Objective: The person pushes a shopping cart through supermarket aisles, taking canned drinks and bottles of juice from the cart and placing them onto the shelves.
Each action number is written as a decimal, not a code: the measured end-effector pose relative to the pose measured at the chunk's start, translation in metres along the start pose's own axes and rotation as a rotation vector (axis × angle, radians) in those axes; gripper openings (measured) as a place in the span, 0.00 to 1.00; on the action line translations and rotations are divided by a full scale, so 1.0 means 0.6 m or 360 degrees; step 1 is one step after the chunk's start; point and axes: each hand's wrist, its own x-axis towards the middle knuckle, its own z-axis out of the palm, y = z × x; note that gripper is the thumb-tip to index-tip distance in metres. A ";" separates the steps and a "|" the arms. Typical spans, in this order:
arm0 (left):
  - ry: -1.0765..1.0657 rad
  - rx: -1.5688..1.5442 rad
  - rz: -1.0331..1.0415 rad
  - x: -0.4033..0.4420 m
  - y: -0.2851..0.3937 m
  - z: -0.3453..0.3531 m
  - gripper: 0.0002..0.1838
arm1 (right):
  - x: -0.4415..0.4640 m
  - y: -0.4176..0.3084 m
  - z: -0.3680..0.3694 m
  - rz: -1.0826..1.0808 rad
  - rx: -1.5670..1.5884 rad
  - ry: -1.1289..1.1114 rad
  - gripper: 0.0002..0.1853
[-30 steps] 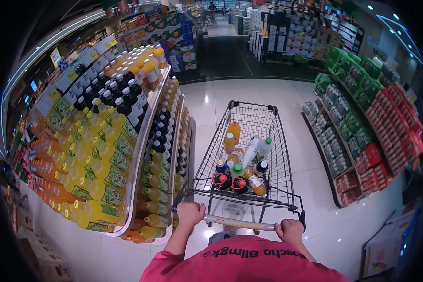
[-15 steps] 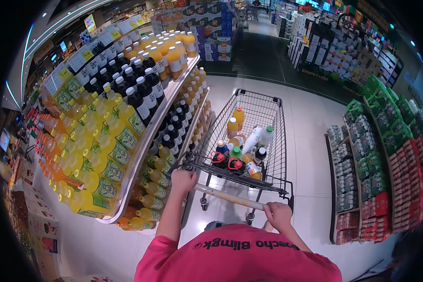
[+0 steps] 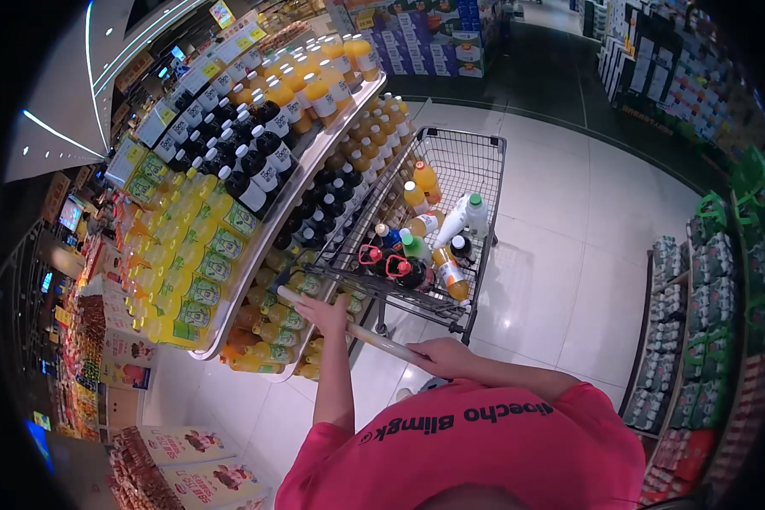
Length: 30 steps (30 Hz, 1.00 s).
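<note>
A wire shopping cart (image 3: 484,183) stands in front of me, angled to the left. My left hand (image 3: 325,316) is on the pale cart handle (image 3: 381,342) near its left end, its fingers over the bar and the thumb raised. Farther right along the same bar, my right hand (image 3: 442,357) is closed round it, its fingertips partly hidden. Inside the cart lie an orange juice bottle (image 3: 426,177), a white bottle with a green cap (image 3: 476,217), an orange bottle on its side (image 3: 450,272), dark bottles with red carry rings (image 3: 410,272) and several others.
Close along the cart's left side runs a tiered drinks shelf (image 3: 255,280) with yellow, dark and orange bottles. Packed goods fill a rack (image 3: 667,323) on the right. Stacked cartons (image 3: 425,38) stand ahead; printed boxes (image 3: 187,459) are at lower left. Pale floor tiles (image 3: 561,246) lie right of the cart.
The cart and its handle have turned to the left, its front now nearer the drinks shelf. My left hand's grip has loosened, its thumb now raised. The view has shifted too.
</note>
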 end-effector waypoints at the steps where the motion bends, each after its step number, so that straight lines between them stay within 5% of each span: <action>1: 0.0072 -0.0046 -0.0097 -0.009 0.013 0.001 0.56 | 0.002 -0.004 -0.003 0.0068 0.0011 0.0017 0.19; 7: -0.0057 0.0241 -0.0020 -0.003 0.030 -0.006 0.51 | 0.025 0.002 -0.032 0.0121 0.0143 -0.0146 0.13; 14: -0.0093 0.0371 0.0101 0.022 -0.012 -0.010 0.40 | 0.044 0.001 -0.059 0.0079 0.0521 -0.0579 0.24; 16: -0.0097 0.0371 0.0084 0.009 -0.022 -0.012 0.37 | 0.044 0.049 -0.031 -0.0388 0.0564 -0.0205 0.25; 22: -0.0080 0.0273 0.0090 0.031 -0.025 -0.018 0.32 | 0.105 0.162 -0.190 -0.0418 0.0495 0.0052 0.11; 30: -0.0118 0.0299 0.0145 0.035 -0.037 -0.026 0.31 | 0.124 0.348 -0.365 -0.0332 -0.0298 0.0462 0.10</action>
